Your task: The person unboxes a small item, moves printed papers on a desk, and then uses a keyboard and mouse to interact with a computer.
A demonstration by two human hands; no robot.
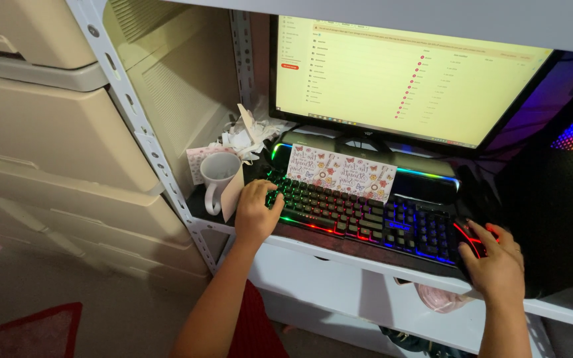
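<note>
From the head camera, looking down over the shelf desk, the left hand (pixel 257 213) lay on the left end of the backlit keyboard (pixel 359 215). Its fingers were loosely curled and slightly spread, the tips resting on the keys at that end, gripping nothing. The wrist sat just off the keyboard's near edge, and the bare forearm ran down and to the left, out of the bottom of the view.

The right hand (pixel 495 264) was cupped over a black mouse (pixel 473 244) with red glowing lines, which sat just beside the keyboard's right end on the same shelf. The fingers draped forward over the mouse's top, bent and close together, holding it lightly from above; the palm covered its rear. That forearm dropped straight down to the lower edge.

The keyboard itself lay across the dark shelf surface, its keys lit red, green and blue, directly below the monitor (pixel 406 79), which showed a pale yellow page. A flowered card (pixel 341 172) leaned against the monitor's stand behind the keys. A white mug (pixel 219 178) stood near the left hand, with crumpled paper (pixel 241 138) behind it.
</note>
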